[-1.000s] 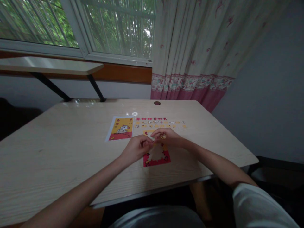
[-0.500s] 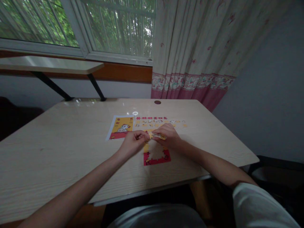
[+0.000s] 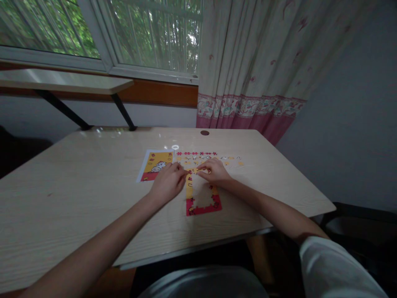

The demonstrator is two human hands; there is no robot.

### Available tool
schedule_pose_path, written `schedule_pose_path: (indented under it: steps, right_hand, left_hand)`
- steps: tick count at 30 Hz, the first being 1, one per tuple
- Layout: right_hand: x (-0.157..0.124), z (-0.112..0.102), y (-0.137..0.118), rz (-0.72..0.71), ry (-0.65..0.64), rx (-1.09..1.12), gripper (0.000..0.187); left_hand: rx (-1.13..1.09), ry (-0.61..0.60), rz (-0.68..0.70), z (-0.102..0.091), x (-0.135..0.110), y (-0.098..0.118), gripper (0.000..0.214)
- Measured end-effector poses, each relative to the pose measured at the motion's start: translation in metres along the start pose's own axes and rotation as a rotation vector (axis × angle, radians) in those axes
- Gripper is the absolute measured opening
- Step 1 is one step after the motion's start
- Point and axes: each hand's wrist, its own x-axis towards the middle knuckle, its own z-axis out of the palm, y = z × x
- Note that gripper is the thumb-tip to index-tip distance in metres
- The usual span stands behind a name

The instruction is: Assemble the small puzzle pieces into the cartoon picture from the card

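A jigsaw border, red along the near edge and yellow higher up its sides, lies on the desk around bare wood. My left hand is closed, with its fingertips at the border's far left corner. Opposite it, my right hand pinches at a small yellow puzzle piece on the far edge. The fingers partly cover that piece and the border's far right corner. Beyond my hands, loose puzzle pieces lie in rows, red ones farthest, yellow and white ones nearer.
Left of the rows lies a reference picture of a white animal on yellow and red, partly behind my left hand. The wooden desk has a round cable hole at its back. A raised shelf stands back left; a curtain hangs behind.
My hands have come down from holding a yellow piece between them to the border's far edge. The left hand has turned palm down and moved slightly away from me.
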Motion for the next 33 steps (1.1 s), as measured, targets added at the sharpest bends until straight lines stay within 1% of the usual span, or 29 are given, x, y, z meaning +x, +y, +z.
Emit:
schedule_pose_path:
  steps: [5, 10, 19, 27, 33]
  right_hand:
    - [0.000, 0.005, 0.000, 0.024, -0.038, -0.039, 0.022]
    - [-0.001, 0.006, 0.000, 0.032, -0.064, -0.062, 0.026]
    - [-0.004, 0.003, -0.008, -0.099, -0.091, -0.123, 0.023]
    - [-0.005, 0.000, -0.012, -0.168, -0.094, -0.275, 0.023]
    - [-0.005, -0.004, -0.018, -0.204, -0.148, -0.376, 0.026]
  left_hand:
    - [0.060, -0.032, 0.002, 0.001, 0.002, 0.002, 0.027]
    - [0.083, -0.037, -0.016, 0.003, 0.003, 0.002, 0.026]
    - [0.111, -0.039, -0.018, 0.003, 0.004, 0.002, 0.025]
    - [0.121, -0.035, -0.021, 0.001, 0.004, 0.005, 0.024]
    - [0.131, -0.045, -0.025, 0.002, 0.005, 0.005, 0.024]
